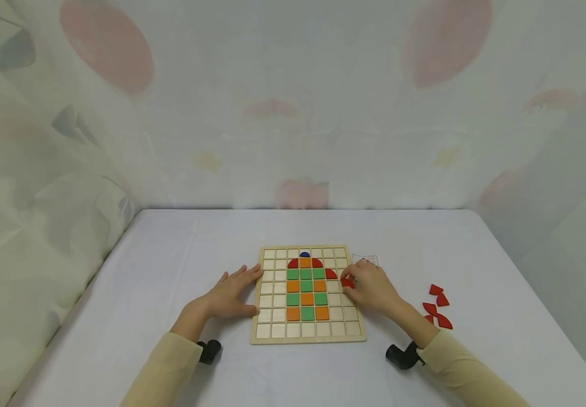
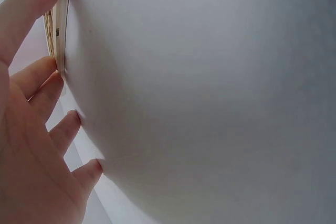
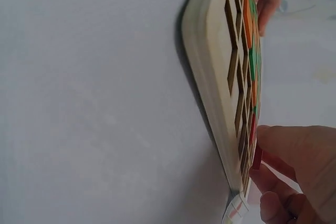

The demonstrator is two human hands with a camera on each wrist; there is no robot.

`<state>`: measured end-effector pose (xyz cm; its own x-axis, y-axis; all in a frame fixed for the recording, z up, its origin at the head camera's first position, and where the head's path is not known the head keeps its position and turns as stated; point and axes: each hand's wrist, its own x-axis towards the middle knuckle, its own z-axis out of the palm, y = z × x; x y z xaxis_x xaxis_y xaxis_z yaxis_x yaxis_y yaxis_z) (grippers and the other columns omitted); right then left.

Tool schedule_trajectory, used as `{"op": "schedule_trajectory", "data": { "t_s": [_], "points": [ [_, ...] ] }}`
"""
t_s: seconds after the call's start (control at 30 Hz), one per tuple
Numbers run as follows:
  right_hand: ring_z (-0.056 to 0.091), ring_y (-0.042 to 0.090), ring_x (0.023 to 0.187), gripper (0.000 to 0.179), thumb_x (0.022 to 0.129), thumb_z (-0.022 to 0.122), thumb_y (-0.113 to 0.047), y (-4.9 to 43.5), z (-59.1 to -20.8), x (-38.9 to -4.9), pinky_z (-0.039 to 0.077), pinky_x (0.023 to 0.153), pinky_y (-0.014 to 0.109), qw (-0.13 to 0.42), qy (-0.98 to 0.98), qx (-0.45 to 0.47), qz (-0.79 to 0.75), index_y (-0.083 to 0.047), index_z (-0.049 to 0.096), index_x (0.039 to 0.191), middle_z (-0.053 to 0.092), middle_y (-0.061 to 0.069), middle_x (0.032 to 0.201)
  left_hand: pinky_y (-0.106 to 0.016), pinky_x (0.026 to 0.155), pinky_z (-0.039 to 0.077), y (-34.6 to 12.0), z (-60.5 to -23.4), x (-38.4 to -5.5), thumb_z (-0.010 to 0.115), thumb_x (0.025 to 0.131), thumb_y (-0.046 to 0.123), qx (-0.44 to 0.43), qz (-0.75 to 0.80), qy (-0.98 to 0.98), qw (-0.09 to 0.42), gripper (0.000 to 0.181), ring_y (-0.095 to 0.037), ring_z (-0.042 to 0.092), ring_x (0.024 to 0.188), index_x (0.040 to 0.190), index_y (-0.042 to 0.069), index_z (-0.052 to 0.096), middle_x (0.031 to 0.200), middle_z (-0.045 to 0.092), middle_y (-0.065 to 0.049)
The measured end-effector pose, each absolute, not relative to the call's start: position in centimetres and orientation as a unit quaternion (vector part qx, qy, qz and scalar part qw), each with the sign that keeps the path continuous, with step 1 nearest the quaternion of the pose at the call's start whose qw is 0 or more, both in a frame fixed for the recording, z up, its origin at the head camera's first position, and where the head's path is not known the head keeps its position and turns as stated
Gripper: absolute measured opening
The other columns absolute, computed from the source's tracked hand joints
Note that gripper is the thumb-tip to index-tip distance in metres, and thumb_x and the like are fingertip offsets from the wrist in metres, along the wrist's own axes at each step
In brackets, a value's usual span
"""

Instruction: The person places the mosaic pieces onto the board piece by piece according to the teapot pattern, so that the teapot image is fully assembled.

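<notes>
A wooden grid board [image 1: 278, 329] lies on the table, with green square tiles [image 1: 307, 314] and orange square tiles [image 1: 293, 314] in its middle columns. A blue half-round tile [image 1: 305, 255] sits at the top, with red quarter-round tiles [image 1: 331, 275] below it on both sides. My right hand [image 1: 371, 287] pinches another red quarter-round tile [image 1: 347, 282] between thumb and fingers, over the board's right columns; the right wrist view shows this held tile [image 3: 257, 157] too. My left hand [image 1: 228, 294] is spread, its fingertips and thumb at the board's left edge.
Several loose red tiles [image 1: 443, 321] lie on the white table right of my right forearm. A small printed card [image 1: 369, 258] rests by the board's upper right corner, partly behind my right hand. Patterned cloth [image 1: 293, 141] hangs behind the table and at both sides.
</notes>
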<state>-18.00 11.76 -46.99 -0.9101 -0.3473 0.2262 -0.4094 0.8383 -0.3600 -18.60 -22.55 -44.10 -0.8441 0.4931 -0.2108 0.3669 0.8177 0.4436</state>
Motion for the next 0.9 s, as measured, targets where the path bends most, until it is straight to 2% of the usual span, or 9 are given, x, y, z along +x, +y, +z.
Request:
{"op": "schedule_trajectory", "data": {
  "t_s": [0.17,0.47,0.9],
  "points": [
    [0.045,0.013,0.076,0.02,0.074,0.075,-0.023,11.5,-47.19,-17.9,0.039,0.065,0.028,0.08,-0.96,0.193,0.187,-0.016,0.066,0.09,0.053,-0.005,0.077,-0.062,0.108,0.007,-22.52,-44.07,-18.57,0.074,0.075,0.033,0.232,0.197,0.939,0.158,0.084,-0.033,0.016,0.14,0.144,0.013,0.032,0.152,0.024,-0.003],
    [0.048,0.015,0.078,0.019,0.074,0.075,-0.022,11.31,-47.34,-17.83,0.04,0.066,0.03,0.091,-0.959,0.192,0.19,-0.015,0.065,0.089,0.055,-0.004,0.077,-0.064,0.107,0.007,-22.5,-43.98,-18.58,0.075,0.075,0.032,0.235,0.2,0.939,0.154,0.084,-0.034,0.016,0.14,0.144,0.012,0.032,0.152,0.025,-0.004],
    [0.044,0.012,0.07,0.02,0.073,0.075,-0.022,11.2,-47.56,-17.93,0.039,0.062,0.027,0.101,-0.956,0.199,0.192,-0.015,0.065,0.089,0.051,-0.005,0.073,-0.064,0.107,0.007,-22.56,-44.09,-18.55,0.074,0.074,0.033,0.232,0.2,0.939,0.155,0.084,-0.034,0.016,0.14,0.144,0.012,0.032,0.152,0.025,-0.004]
  ]
}}
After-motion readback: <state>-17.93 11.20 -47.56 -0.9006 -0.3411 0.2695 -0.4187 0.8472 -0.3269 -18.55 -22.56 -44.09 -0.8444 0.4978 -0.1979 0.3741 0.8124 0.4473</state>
